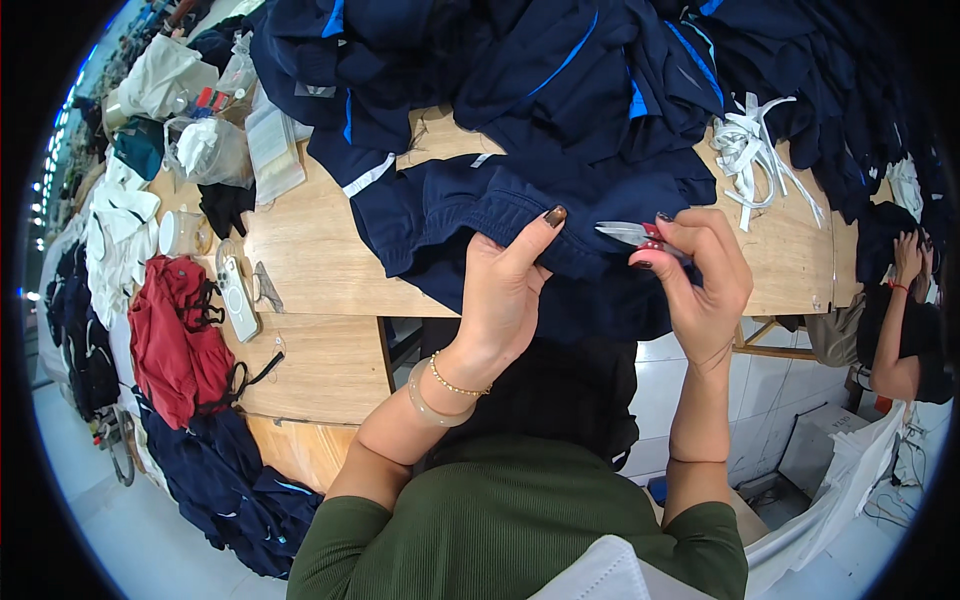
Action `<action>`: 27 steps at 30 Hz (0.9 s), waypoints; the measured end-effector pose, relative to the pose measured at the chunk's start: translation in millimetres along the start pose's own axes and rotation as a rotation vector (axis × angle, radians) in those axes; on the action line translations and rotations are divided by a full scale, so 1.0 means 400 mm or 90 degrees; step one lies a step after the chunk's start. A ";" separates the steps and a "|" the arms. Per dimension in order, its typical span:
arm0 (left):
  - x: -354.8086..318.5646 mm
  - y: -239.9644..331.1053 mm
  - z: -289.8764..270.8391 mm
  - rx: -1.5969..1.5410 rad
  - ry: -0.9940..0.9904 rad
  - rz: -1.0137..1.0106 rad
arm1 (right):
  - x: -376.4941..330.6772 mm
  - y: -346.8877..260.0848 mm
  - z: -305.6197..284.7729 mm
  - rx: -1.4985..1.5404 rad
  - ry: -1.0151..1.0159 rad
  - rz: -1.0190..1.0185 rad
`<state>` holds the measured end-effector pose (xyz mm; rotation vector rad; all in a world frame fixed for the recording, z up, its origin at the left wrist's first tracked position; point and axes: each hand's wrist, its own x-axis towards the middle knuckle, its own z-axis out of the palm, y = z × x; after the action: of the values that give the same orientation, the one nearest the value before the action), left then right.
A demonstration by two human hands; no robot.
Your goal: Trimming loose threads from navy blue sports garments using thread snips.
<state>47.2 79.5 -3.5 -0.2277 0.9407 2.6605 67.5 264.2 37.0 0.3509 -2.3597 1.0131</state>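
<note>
Navy trousers with a gathered elastic waistband [470, 212] lie across the table's front edge, partly hanging over it. My left hand [510, 285] pinches the waistband, thumb on top and fingers underneath. In my right hand [707, 275] is a pair of thread snips [640, 237] with red grips. Their pale metal blades point left toward the waistband and stand a little apart from my left thumb. A small white label [370, 175] shows on the navy cloth at the left.
Navy garments with blue piping [560, 70] are heaped along the back. White drawstrings [750, 150] lie at the right. To the left are a red garment [175, 340], a phone [236, 295] and plastic bags [210, 150]. Another person's hand [908, 258] works at the far right.
</note>
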 end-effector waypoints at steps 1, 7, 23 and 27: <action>-0.001 0.000 -0.002 0.005 0.015 0.004 | 0.003 -0.002 0.004 0.000 -0.001 -0.001; -0.001 0.004 0.006 -0.016 0.002 -0.005 | 0.014 -0.005 0.015 -0.047 -0.015 -0.065; -0.004 0.006 0.012 -0.014 -0.014 -0.001 | 0.020 -0.005 0.022 -0.059 -0.006 -0.093; -0.009 0.010 0.034 -0.013 0.032 -0.014 | 0.008 0.001 0.022 -0.035 0.007 -0.068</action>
<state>48.5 84.3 10.0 -0.3092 0.9220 2.6570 61.3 257.9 33.6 0.4446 -2.3277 0.8956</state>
